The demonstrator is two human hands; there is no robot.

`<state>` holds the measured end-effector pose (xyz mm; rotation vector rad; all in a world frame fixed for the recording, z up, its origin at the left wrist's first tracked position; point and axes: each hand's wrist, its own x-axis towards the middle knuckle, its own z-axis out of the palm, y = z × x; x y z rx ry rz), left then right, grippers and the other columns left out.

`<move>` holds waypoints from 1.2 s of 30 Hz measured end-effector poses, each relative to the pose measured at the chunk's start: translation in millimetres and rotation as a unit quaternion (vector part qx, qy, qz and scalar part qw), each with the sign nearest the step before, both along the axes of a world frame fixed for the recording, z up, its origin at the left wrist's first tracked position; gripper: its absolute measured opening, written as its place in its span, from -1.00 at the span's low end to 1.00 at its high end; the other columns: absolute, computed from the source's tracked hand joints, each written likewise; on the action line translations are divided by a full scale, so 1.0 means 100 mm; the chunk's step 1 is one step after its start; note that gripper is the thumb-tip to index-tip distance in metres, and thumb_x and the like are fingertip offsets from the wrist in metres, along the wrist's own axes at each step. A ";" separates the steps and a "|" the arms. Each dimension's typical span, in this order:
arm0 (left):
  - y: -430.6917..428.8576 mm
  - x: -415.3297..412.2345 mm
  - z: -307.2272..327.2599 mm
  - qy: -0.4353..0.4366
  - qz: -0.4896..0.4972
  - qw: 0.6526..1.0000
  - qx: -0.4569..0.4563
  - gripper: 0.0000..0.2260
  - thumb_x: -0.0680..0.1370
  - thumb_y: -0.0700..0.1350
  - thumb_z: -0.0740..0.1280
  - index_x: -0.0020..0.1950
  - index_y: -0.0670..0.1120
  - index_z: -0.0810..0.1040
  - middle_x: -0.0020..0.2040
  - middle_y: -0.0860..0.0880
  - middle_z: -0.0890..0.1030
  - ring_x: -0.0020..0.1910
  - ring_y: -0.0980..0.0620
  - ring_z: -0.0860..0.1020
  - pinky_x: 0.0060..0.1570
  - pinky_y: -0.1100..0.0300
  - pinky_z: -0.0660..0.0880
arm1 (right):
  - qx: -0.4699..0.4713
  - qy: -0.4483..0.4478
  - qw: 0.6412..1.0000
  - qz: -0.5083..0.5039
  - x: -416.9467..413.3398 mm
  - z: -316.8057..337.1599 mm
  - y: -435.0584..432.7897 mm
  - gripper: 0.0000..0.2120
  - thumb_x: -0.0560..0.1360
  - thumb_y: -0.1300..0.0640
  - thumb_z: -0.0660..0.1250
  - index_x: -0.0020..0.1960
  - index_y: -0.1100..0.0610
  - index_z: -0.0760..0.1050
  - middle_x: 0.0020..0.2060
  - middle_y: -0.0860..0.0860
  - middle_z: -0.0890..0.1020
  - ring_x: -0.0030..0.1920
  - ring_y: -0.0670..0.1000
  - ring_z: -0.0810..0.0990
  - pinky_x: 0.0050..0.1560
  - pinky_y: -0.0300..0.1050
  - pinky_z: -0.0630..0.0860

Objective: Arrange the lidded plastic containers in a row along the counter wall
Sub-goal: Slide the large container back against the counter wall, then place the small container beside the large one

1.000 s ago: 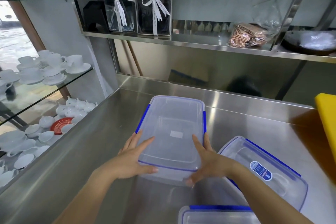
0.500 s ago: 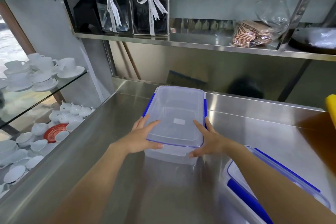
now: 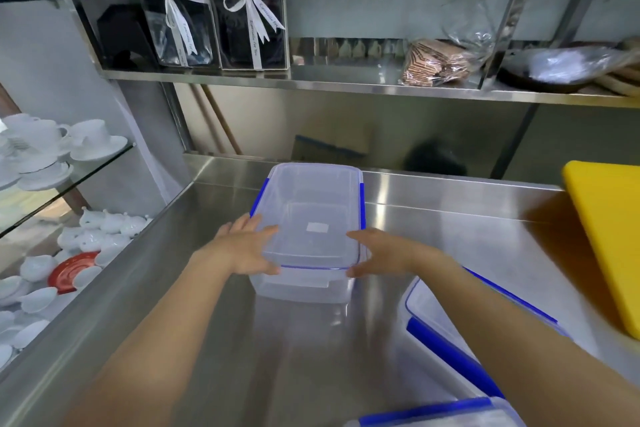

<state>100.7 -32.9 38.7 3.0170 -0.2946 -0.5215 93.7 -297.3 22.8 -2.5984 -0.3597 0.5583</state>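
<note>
A clear plastic container with a lid and blue side clips [image 3: 311, 215] rests lengthwise on the steel counter [image 3: 214, 340], its far end close to the back wall [image 3: 346, 121]. My left hand [image 3: 246, 246] grips its near left corner and my right hand [image 3: 381, 251] grips its near right corner. A second lidded container with blue clips [image 3: 446, 333] lies at the lower right, partly hidden under my right forearm. The corner of a third container [image 3: 440, 414] shows at the bottom edge.
A yellow board [image 3: 609, 236] leans at the right edge. A steel shelf [image 3: 346, 83] above carries ribboned gift boxes [image 3: 207, 14] and a wrapped packet [image 3: 433, 62]. White cups and teapots [image 3: 52, 149] fill glass shelves on the left.
Both hands have pushed the clear container away from me, from mid-counter toward the back wall. The view has shifted forward, so the other two containers sit lower in the frame.
</note>
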 end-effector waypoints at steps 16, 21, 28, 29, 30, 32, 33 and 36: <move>-1.49 -0.72 -0.52 0.240 0.083 0.906 -0.338 -0.76 0.48 0.11 0.31 -0.27 -0.02 0.46 -0.27 -0.06 0.56 -0.30 0.03 0.50 -0.13 0.15 0.45 | -0.081 -0.054 0.978 -0.186 -0.11 -0.35 -1.09 -0.41 0.40 -0.14 0.36 0.35 0.00 0.26 0.30 0.08 0.46 0.22 0.12 0.45 0.23 0.06 0.37; -1.50 -0.75 -0.59 0.245 0.105 0.880 -0.393 -0.76 0.49 0.06 0.31 -0.27 -0.03 0.40 -0.26 -0.04 0.53 -0.28 0.05 0.47 -0.25 0.24 0.40 | -0.093 -0.040 0.980 -0.172 -0.15 -0.58 -1.06 -0.42 0.41 -0.21 0.30 0.34 -0.01 0.26 0.25 0.07 0.48 0.17 0.10 0.46 0.21 0.09 0.39; -1.47 -0.77 -0.68 0.193 0.210 0.755 -0.591 -0.72 0.45 0.04 0.38 0.13 0.07 0.44 0.10 0.06 0.60 0.01 0.17 0.52 -0.09 0.27 0.40 | -0.176 -0.118 0.955 -0.207 -0.15 -0.65 -0.77 -0.47 0.46 -0.25 0.18 0.27 0.08 0.32 0.18 0.10 0.51 0.14 0.13 0.47 0.16 0.12 0.40; -1.46 -0.75 -0.69 0.187 0.212 0.737 -0.613 -0.64 0.43 0.05 0.39 0.20 0.07 0.43 0.13 0.05 0.60 0.04 0.15 0.54 -0.04 0.25 0.41 | -0.160 -0.115 0.957 -0.213 -0.15 -0.64 -0.73 -0.48 0.45 -0.24 0.20 0.24 0.09 0.33 0.16 0.11 0.52 0.11 0.13 0.48 0.14 0.10 0.45; -1.44 -0.72 -0.69 0.182 0.211 0.722 -0.633 -0.56 0.42 0.04 0.41 0.26 0.07 0.40 0.13 0.06 0.61 0.05 0.14 0.56 -0.05 0.27 0.44 | -0.124 -0.104 0.963 -0.216 -0.14 -0.63 -0.69 -0.49 0.45 -0.22 0.22 0.23 0.11 0.34 0.14 0.12 0.53 0.08 0.13 0.49 0.11 0.09 0.49; -1.37 -0.66 -0.70 0.180 0.212 0.714 -0.642 -0.36 0.39 0.07 0.43 0.40 0.05 0.24 0.19 0.12 0.55 0.08 0.19 0.53 -0.07 0.35 0.45 | -0.039 -0.066 0.974 -0.212 -0.16 -0.63 -0.64 -0.49 0.45 -0.18 0.26 0.24 0.13 0.34 0.14 0.13 0.51 0.06 0.13 0.51 0.10 0.07 0.52; -1.33 -0.63 -0.72 0.182 0.212 0.721 -0.634 -0.21 0.36 0.12 0.44 0.46 0.04 0.09 0.27 0.14 0.47 0.16 0.19 0.47 0.04 0.33 0.41 | -0.011 -0.053 0.977 -0.206 -0.17 -0.64 -0.61 -0.48 0.45 -0.18 0.27 0.26 0.13 0.33 0.16 0.13 0.51 0.07 0.13 0.52 0.11 0.07 0.52; -1.22 -0.54 -0.80 0.163 0.200 0.763 -0.593 0.13 0.15 0.32 0.44 0.51 0.05 -0.15 0.50 0.03 0.14 0.42 0.01 0.23 0.38 0.01 0.23 | 0.043 -0.041 0.978 -0.198 -0.24 -0.66 -0.59 -0.44 0.41 -0.20 0.30 0.30 0.07 0.30 0.18 0.10 0.49 0.09 0.10 0.51 0.12 0.07 0.53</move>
